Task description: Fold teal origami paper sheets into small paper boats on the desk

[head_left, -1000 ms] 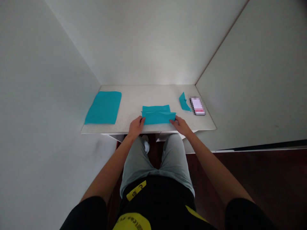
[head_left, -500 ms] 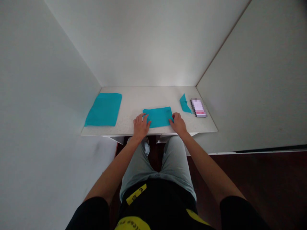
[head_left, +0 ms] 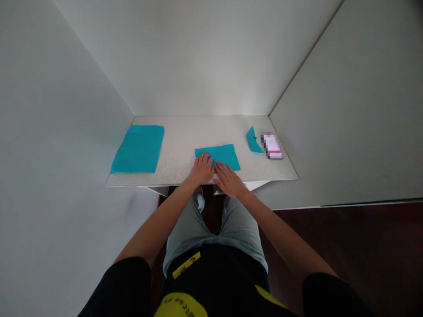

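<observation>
A folded turquoise sheet point(head_left: 223, 154) lies flat near the front edge of a white table point(head_left: 185, 141). My left hand point(head_left: 202, 168) rests palm down on its near left part, fingers stretched out. My right hand point(head_left: 228, 179) lies flat beside it on the sheet's near edge, fingers extended. The two hands are almost touching at the middle of the sheet. Neither hand grips anything.
A larger turquoise sheet point(head_left: 139, 148) lies at the table's left end. A small folded turquoise shape point(head_left: 253, 140) sits at the right, next to a blurred phone-like object point(head_left: 272, 145). White walls close in the table on the left, back and right.
The sheet's near half was folded over and now lies flat. Both hands moved from its outer corners inward to the middle, going from pinching to pressing flat.
</observation>
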A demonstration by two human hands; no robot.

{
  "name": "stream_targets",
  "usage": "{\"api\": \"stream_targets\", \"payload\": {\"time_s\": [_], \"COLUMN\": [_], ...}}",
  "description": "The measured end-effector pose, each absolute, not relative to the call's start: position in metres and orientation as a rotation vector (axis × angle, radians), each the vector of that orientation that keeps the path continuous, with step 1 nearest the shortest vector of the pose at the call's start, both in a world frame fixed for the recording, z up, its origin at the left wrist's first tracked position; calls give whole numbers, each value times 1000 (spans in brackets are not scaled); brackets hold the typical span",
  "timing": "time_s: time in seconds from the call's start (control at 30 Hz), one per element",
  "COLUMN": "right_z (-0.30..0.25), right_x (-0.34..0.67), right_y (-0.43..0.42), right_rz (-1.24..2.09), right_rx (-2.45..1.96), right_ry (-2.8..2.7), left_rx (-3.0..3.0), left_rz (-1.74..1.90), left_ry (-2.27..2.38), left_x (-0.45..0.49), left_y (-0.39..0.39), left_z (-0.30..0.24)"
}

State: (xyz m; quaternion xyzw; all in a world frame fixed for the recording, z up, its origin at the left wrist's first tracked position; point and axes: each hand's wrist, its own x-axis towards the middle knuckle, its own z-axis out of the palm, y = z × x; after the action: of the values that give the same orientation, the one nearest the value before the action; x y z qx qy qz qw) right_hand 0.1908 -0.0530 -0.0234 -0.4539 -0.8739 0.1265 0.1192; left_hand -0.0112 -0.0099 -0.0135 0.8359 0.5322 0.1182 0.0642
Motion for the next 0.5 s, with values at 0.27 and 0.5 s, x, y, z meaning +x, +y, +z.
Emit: {"api": "stream_targets", "payload": {"time_s": [0.27,0.5], "right_z": [-22,-24], "right_x": [180,183], "right_y": [-62,-14], "right_rz": [340,437], "right_rx": [-1395,-1492], "right_ry": [-2490,-2350], "left_rx": [2437,2504], "left_rz": [363,390], "left_ry": [1670,1622], "left_x": [-23,-8], "left_y": [9,-2], "left_z": [-19,-17]}}
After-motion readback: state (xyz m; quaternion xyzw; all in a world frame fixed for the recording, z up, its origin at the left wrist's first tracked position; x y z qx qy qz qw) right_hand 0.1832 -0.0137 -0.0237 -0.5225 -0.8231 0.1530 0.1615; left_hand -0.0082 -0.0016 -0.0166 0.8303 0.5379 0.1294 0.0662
